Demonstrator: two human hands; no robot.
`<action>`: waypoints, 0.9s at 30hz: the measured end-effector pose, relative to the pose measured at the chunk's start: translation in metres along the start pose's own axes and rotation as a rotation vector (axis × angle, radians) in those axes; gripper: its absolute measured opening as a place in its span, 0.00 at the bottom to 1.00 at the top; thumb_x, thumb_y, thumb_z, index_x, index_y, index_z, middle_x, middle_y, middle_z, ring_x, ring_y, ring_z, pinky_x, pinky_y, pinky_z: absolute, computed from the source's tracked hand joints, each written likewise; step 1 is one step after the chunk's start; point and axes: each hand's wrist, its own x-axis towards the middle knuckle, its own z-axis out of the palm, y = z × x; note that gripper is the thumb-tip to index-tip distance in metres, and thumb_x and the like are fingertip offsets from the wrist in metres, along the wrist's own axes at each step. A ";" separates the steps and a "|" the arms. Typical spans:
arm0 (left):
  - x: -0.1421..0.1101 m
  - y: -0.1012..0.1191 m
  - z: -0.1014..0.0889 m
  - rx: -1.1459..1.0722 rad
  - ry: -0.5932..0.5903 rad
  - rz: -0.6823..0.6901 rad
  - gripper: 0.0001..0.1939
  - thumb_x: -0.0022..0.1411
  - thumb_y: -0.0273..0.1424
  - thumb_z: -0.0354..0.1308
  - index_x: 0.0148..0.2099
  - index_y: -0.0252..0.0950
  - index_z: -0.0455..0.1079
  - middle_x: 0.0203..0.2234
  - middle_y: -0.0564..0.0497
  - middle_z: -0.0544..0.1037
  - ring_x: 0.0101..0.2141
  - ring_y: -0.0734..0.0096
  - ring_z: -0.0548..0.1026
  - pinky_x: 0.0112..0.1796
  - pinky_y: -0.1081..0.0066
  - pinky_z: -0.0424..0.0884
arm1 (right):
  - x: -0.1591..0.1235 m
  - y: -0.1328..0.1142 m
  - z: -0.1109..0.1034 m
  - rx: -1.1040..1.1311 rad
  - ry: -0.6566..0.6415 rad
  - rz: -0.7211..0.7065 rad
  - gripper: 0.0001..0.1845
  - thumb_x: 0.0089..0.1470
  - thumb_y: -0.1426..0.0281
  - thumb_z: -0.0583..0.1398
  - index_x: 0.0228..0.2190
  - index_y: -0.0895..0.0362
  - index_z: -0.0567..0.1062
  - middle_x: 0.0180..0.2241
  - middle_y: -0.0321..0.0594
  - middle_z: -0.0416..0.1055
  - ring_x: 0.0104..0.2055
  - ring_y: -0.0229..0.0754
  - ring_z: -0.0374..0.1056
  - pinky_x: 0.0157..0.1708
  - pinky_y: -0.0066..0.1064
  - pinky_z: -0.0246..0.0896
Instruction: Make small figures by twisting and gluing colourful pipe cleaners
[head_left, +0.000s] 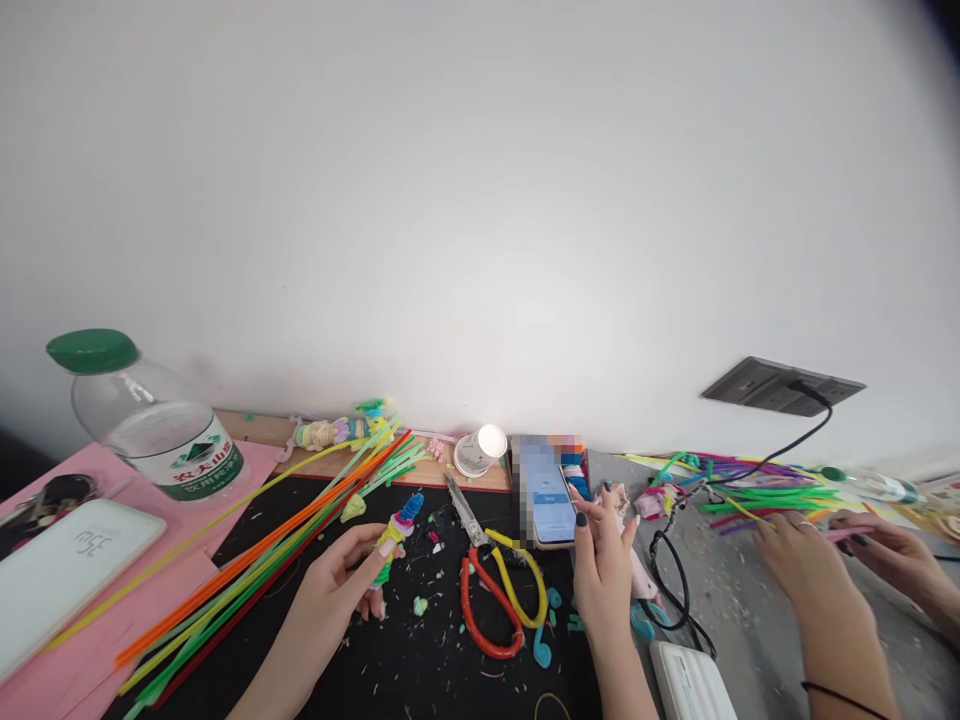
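My left hand [349, 575] pinches a small coiled pipe-cleaner piece [397, 535] with blue, pink, yellow and green bands, held upright over the black mat. My right hand [606, 560] has its fingers apart at the right edge of a phone [551, 500]. The phone is propped up with its screen lit, and a fingertip is at or near the glass. Between my hands lie scissors [487, 590] with one red and one yellow handle, blades pointing away. Small blue curled pieces [544, 640] lie beside the handles.
Loose pipe cleaners [277, 560] spread at left, near a green-capped water bottle [180, 445] and a white power bank [82, 570]. A white cup [480, 450] stands by the wall. At right, another person's hands [814, 580] work beside cables and a white charger [690, 680].
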 end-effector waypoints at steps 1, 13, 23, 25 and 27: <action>0.000 0.000 0.000 -0.004 -0.003 -0.002 0.30 0.47 0.51 0.61 0.45 0.35 0.68 0.38 0.44 0.79 0.16 0.74 0.70 0.19 0.71 0.65 | 0.001 0.001 -0.001 -0.006 0.017 0.007 0.15 0.60 0.63 0.47 0.40 0.58 0.67 0.48 0.49 0.73 0.66 0.53 0.45 0.61 0.62 0.25; -0.001 0.004 0.003 0.023 0.023 0.010 0.31 0.45 0.54 0.61 0.43 0.35 0.69 0.33 0.46 0.79 0.15 0.74 0.69 0.18 0.71 0.64 | 0.025 0.009 -0.010 -0.086 0.089 0.033 0.17 0.58 0.60 0.48 0.26 0.55 0.70 0.41 0.47 0.76 0.54 0.51 0.65 0.61 0.56 0.40; -0.002 0.004 0.002 -0.016 0.005 -0.018 0.29 0.47 0.51 0.62 0.45 0.36 0.67 0.39 0.44 0.78 0.16 0.75 0.69 0.20 0.70 0.67 | 0.048 0.006 0.001 -0.109 -0.118 0.001 0.18 0.61 0.62 0.42 0.43 0.57 0.64 0.48 0.47 0.70 0.63 0.50 0.51 0.61 0.61 0.27; -0.002 0.003 0.001 -0.016 0.003 -0.016 0.28 0.48 0.50 0.61 0.46 0.36 0.67 0.40 0.44 0.78 0.16 0.75 0.69 0.20 0.70 0.67 | 0.050 0.007 0.003 -0.124 -0.148 -0.003 0.18 0.62 0.61 0.41 0.43 0.57 0.63 0.49 0.47 0.69 0.63 0.49 0.51 0.61 0.61 0.24; -0.002 0.002 0.001 -0.012 -0.003 -0.012 0.28 0.49 0.49 0.61 0.46 0.36 0.67 0.40 0.44 0.78 0.16 0.75 0.70 0.20 0.70 0.66 | 0.052 0.009 0.005 -0.131 -0.173 0.008 0.19 0.62 0.60 0.40 0.43 0.57 0.63 0.50 0.48 0.69 0.64 0.49 0.50 0.60 0.62 0.22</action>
